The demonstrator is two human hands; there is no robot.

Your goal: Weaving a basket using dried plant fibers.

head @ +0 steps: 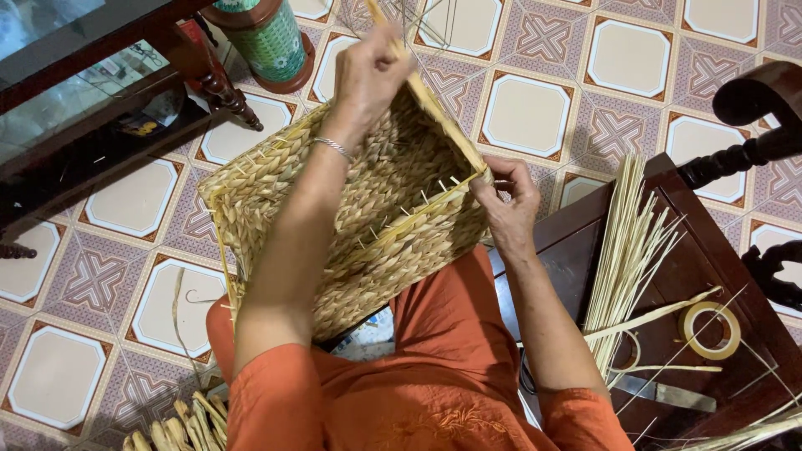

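Note:
A square woven straw basket (276, 179) rests on my lap, its opening turned toward me. My left hand (370, 73), with a silver bracelet at the wrist, reaches across the basket and grips a flat bamboo strip (434, 104) that runs along the far rim. My right hand (505, 194) pinches the near right corner of the rim, where that strip ends. Thin straw ends stick out inside the basket. My orange clothing (443, 367) fills the lower middle.
A dark wooden table (710, 276) on my right holds a bundle of thin bamboo sticks (626, 250), a roll of tape (711, 331) and loose strips. A green ceramic vase (271, 38) and dark furniture (92, 92) stand at upper left. Dried straw (180, 430) lies on the patterned tile floor.

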